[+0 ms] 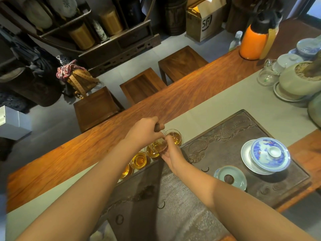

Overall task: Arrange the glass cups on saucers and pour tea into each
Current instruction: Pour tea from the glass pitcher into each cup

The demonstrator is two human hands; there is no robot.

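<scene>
You are at a long wooden table (199,91) in a tea room, with a grey runner (231,100) along it and a carved tea tray (225,136) in front of you.

Your left hand (144,134) is closed on the wooden handle (159,126) of a glass pitcher (159,145), which is tilted over the row of cups. Your right hand (171,153) steadies the pitcher from below and beside, fingers (169,140) against the glass; how firmly they press cannot be told.

Four cups show along the tray's far edge, all amber with tea: the far cup (174,136), one (152,152) under the pitcher, a third (139,160), and a near cup (126,171) partly hidden by your left arm. Their saucers are mostly hidden beneath them.

The pitcher is thin glass, probably hot and slick where wet, so keep the weight on the handle and let the right fingers only guide. The cups are light and fragile, and full ones will slop; take them by the rim or move them by the saucer.

On the tray to your right sit a lidded gaiwan (270,154) and a small dish (231,177), well apart from the cups.
</scene>
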